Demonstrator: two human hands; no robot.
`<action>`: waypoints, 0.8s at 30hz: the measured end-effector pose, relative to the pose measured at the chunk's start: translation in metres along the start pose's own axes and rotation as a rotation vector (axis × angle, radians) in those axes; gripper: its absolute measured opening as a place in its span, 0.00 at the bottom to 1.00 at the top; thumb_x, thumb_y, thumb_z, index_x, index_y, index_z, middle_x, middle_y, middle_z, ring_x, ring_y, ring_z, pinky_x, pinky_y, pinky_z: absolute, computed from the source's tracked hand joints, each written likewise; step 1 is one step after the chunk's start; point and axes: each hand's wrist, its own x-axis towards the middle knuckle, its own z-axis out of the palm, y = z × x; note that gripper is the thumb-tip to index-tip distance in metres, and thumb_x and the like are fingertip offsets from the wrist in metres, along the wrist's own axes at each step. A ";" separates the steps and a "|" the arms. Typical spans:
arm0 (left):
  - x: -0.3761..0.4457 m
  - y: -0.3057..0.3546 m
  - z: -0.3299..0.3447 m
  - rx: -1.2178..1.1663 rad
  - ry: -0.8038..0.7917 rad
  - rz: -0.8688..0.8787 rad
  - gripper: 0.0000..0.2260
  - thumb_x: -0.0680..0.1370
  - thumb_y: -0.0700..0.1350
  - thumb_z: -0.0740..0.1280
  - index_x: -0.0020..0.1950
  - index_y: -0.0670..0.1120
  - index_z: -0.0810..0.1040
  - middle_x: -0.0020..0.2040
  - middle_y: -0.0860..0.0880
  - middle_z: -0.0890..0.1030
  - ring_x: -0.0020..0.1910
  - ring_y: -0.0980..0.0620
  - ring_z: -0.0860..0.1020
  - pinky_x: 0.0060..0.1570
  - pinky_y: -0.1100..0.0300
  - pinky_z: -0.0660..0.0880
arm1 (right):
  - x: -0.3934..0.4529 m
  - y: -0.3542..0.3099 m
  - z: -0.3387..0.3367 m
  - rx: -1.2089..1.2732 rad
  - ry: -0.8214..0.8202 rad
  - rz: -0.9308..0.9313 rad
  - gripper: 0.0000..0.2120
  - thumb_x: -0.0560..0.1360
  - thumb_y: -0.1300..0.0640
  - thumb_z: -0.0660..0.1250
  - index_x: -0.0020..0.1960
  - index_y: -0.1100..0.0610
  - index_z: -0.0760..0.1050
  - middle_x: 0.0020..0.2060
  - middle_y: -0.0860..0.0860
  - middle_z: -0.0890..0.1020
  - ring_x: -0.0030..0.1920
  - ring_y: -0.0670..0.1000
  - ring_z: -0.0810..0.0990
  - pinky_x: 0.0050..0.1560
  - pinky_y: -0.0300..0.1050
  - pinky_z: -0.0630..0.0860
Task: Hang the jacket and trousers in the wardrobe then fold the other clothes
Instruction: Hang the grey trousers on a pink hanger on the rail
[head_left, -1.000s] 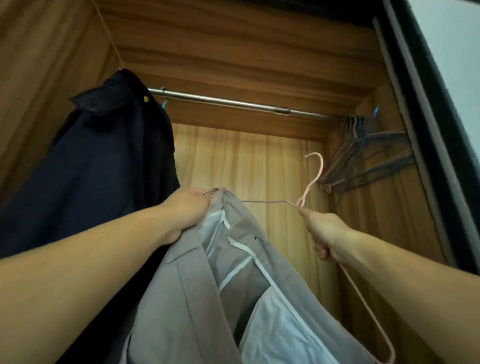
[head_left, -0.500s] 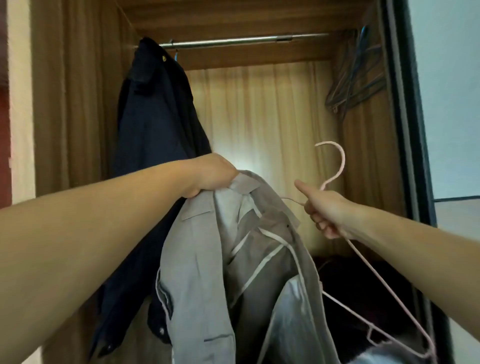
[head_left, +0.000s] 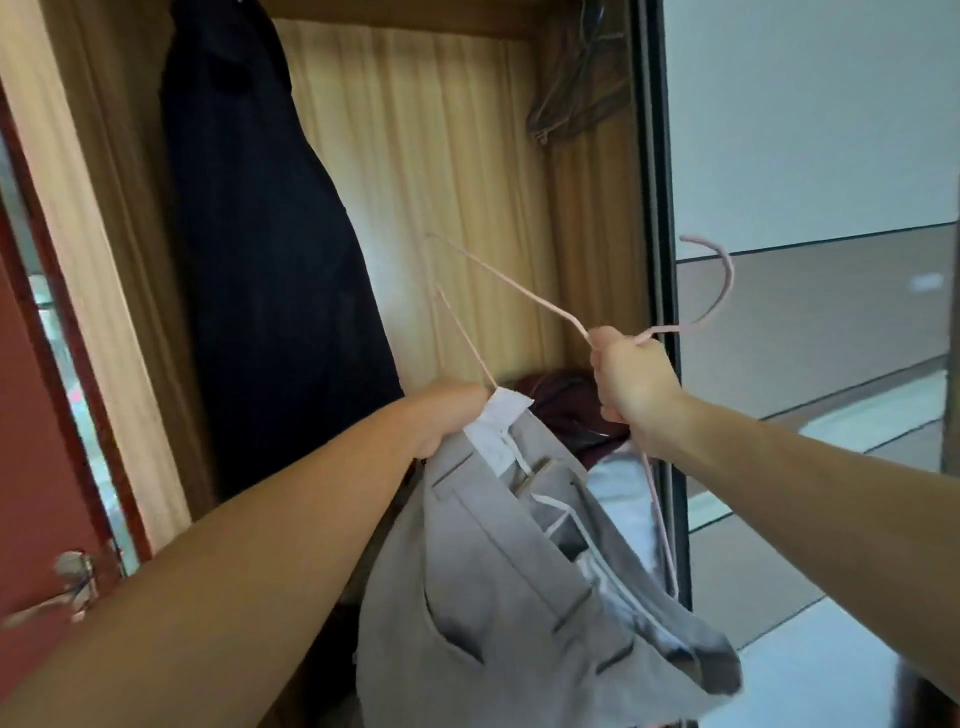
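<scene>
My right hand squeezes the neck of the pink hanger. My left hand bunches the top of the grey trousers, so I can slide them on. They hang soft and crumpled near the dark jacket, far left.

The trousers are plain light grey, with white lining and white piping showing inside the waistband, and the thin wire hanger is pale pink. The jacket hanging in the wardrobe is dark navy, nearly black, against warm honey-brown wood with a vertical grain. A dark red garment lies low inside, and the door at the left is brick red with a silvery handle.
</scene>
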 end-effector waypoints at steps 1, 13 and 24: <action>-0.005 -0.003 0.010 -0.018 -0.005 -0.023 0.07 0.78 0.41 0.63 0.47 0.39 0.78 0.41 0.41 0.79 0.39 0.44 0.77 0.39 0.58 0.73 | -0.009 0.000 -0.004 0.017 0.038 -0.012 0.13 0.74 0.57 0.57 0.34 0.51 0.58 0.27 0.49 0.58 0.21 0.47 0.54 0.20 0.34 0.53; -0.035 -0.011 0.106 -0.045 0.095 -0.047 0.18 0.81 0.43 0.59 0.69 0.36 0.69 0.60 0.41 0.76 0.48 0.46 0.73 0.45 0.60 0.68 | -0.072 -0.035 -0.083 0.162 0.313 -0.098 0.16 0.75 0.56 0.60 0.32 0.52 0.58 0.26 0.48 0.59 0.24 0.48 0.56 0.26 0.41 0.54; -0.077 0.026 0.078 -0.412 -0.024 0.034 0.07 0.78 0.39 0.65 0.41 0.40 0.80 0.39 0.42 0.82 0.38 0.46 0.79 0.45 0.56 0.76 | -0.094 0.070 -0.120 0.171 0.372 0.144 0.15 0.72 0.53 0.61 0.29 0.54 0.64 0.23 0.51 0.63 0.25 0.51 0.61 0.28 0.42 0.60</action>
